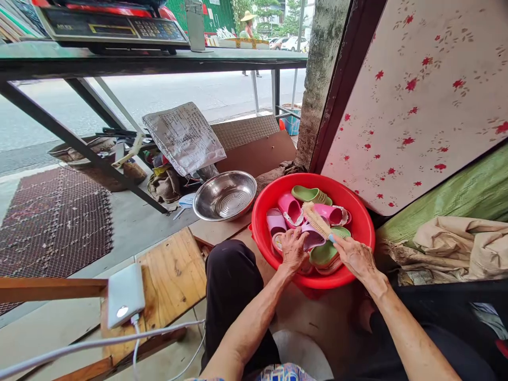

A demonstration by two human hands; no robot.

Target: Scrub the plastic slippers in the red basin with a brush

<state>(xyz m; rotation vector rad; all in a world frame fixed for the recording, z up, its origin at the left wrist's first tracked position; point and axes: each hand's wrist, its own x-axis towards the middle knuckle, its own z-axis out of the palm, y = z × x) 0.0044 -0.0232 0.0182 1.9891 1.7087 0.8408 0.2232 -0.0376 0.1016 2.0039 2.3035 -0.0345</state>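
A red basin holds several clogs in pink, purple and green. My right hand is closed round the blue handle of a pale-bristled brush, whose head lies over the clogs. Against a light purple clog near the middle of the basin, my left hand rests with its fingers on the near side of the shoe. A green clog is at the far rim, and another green one sits beneath the brush handle. Pink clogs lie to the left and right of the brush head.
Left of the basin stands a steel bowl. A wooden stool carries a white power bank with a cable. A table bearing a scale spans the far side. A flowered panel leans at the right. A person walks outside.
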